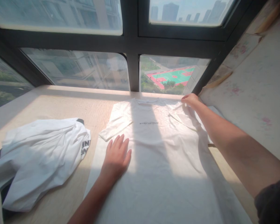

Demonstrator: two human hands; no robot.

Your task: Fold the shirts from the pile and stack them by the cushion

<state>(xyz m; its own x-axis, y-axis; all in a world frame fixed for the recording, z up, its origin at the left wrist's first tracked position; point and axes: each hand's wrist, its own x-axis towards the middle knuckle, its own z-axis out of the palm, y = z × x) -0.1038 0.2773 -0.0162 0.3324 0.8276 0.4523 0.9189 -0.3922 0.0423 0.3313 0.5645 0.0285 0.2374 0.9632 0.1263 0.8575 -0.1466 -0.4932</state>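
A white T-shirt (149, 149) lies spread out on the pale wooden surface, its neckline toward the window and small dark "STAY ACTIVE" lettering across the chest. Both short sleeves are folded inward over the front. My left hand (118, 154) rests flat on the shirt just below the left-side sleeve, fingers stretched out. At the far right shoulder, my right hand (190, 100) has its fingers closed on the shirt's edge; the fingertips are partly hidden. Sunlight and window-frame shadows fall across the fabric.
On the left lies a crumpled white garment (44, 155) with black parts and dark lettering. Dark window frames (130, 46) rise behind the ledge (60, 102). A flowered covering (252, 93) borders the right side, with some white fabric (216, 112) beside it.
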